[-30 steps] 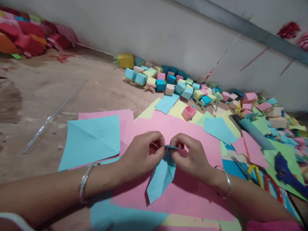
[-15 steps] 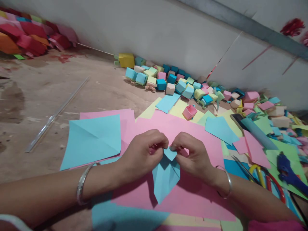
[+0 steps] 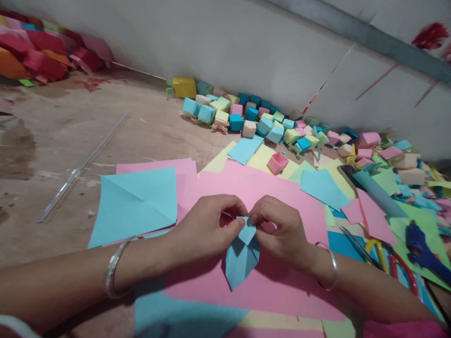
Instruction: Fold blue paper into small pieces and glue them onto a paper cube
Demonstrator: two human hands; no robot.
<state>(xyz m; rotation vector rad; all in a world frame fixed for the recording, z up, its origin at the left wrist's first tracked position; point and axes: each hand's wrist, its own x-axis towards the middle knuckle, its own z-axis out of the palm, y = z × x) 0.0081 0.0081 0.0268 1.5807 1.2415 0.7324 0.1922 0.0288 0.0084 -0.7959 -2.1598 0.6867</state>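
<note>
Pinching blue paper (image 3: 241,261) edge, left hand (image 3: 207,230) seemingly touches right hand (image 3: 283,232).

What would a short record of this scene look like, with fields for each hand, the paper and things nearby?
Left hand: left hand pinches the top of the folded light-blue paper piece
Right hand: right hand pinches the same top from the other side
Paper: pointed lower tip, aimed toward the person
Underneath: large pink paper sheet
Left of hands: creased light-blue square sheet
Right of hands: blue glue gun, scissors with yellow and red handles
By the wall: pile of coloured paper cubes
</note>
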